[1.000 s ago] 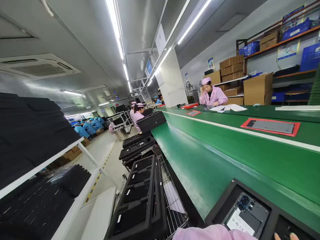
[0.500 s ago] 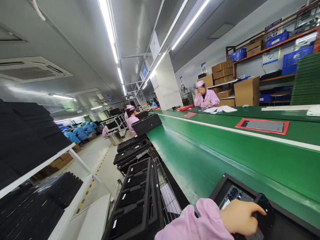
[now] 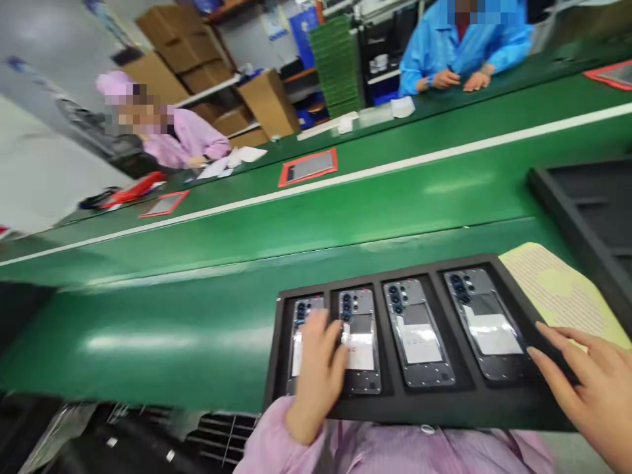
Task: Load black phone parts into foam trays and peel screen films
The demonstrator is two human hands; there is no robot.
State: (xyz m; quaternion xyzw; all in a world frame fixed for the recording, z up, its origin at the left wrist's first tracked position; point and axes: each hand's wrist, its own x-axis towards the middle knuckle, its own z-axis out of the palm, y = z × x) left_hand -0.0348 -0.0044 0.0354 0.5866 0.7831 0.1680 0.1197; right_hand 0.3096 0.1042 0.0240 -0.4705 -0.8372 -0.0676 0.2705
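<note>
A black foam tray [image 3: 340, 411] lies on the green bench in front of me, with several back-up phone bodies side by side in its slots. Each shows dark camera lenses and a white label, like the phone [image 3: 419, 339] in the middle. My left hand [image 3: 318, 368] is over the left end, fingers apart, partly covering the leftmost phone [image 3: 299, 342]; whether it touches is unclear. At the tray's right end, my right hand [image 3: 587, 375] has its thumb and fingers spread by the edge, near the rightmost phone [image 3: 486, 329].
A yellow printed sheet [image 3: 563, 289] lies right of the tray, beside another black tray [image 3: 557, 210]. Across the green bench [image 3: 172, 329], a red-edged panel [image 3: 311, 168] lies on the raised ledge. Co-workers in pink [image 3: 182, 135] and blue [image 3: 424, 46] sit beyond. Wire racking [image 3: 217, 434] stands lower left.
My view has swung right and down onto the phone tray. Earlier only one pink-sleeved hand showed, at its lower right; now both hands are in view at the tray's ends.
</note>
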